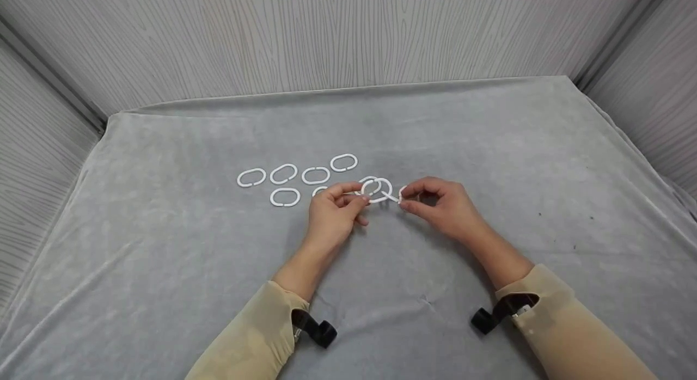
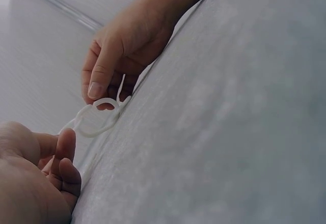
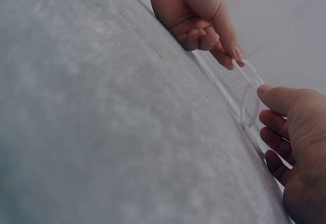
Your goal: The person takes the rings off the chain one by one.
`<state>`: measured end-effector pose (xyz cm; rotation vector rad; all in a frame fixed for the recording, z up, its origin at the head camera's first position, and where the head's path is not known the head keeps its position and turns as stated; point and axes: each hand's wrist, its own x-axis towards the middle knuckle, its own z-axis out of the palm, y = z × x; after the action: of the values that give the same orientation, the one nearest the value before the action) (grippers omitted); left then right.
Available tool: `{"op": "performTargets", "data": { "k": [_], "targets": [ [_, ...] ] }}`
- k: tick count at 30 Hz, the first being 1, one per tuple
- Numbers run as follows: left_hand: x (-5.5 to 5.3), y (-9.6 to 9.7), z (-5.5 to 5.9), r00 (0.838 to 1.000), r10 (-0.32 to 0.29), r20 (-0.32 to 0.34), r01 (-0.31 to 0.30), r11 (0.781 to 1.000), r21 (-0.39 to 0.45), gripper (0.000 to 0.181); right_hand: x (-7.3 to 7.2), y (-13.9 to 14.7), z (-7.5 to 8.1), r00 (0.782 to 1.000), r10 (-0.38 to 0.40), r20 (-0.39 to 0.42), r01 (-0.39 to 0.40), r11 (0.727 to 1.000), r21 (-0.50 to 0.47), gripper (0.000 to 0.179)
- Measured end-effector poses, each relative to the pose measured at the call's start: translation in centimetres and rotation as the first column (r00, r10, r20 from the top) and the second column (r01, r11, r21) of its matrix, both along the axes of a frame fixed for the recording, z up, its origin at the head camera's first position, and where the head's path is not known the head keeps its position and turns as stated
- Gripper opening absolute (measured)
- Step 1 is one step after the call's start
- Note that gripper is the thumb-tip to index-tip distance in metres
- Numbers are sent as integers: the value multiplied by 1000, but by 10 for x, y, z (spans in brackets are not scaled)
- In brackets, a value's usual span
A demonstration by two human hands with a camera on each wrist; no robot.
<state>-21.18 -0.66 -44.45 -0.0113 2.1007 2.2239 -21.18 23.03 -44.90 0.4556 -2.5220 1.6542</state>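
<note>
My left hand (image 1: 333, 212) pinches a white plastic oval link (image 1: 390, 187) between thumb and fingertips. Threaded through it is a second white link (image 1: 390, 196), which my right hand (image 1: 449, 207) pinches at its far end between thumb and index finger. In the right wrist view the two links (image 3: 242, 109) cross between the hands, just above the cloth. The left wrist view shows the joined links (image 2: 91, 134) between the fingertips, partly covered by them. Behind the left hand, another link (image 1: 321, 190) is mostly hidden.
Several loose white links lie on the grey cloth (image 1: 408, 129) left of and behind the hands, among them a link (image 1: 285, 205) and a farther link (image 1: 343, 170). Pale wood-grain panels (image 1: 337, 37) rise behind and beside the table.
</note>
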Motion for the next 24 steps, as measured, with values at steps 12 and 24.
{"op": "performTargets", "data": {
  "k": [12,24],
  "targets": [
    [-1,-1,-1,1000,7,20,-7,1000,21,27,-1,1,-2,1000,17,-10,-17,999,34,19],
    [-1,-1,-1,1000,17,23,-18,1000,26,26,-1,0,-2,999,28,16,-29,998,52,18]
  ]
}}
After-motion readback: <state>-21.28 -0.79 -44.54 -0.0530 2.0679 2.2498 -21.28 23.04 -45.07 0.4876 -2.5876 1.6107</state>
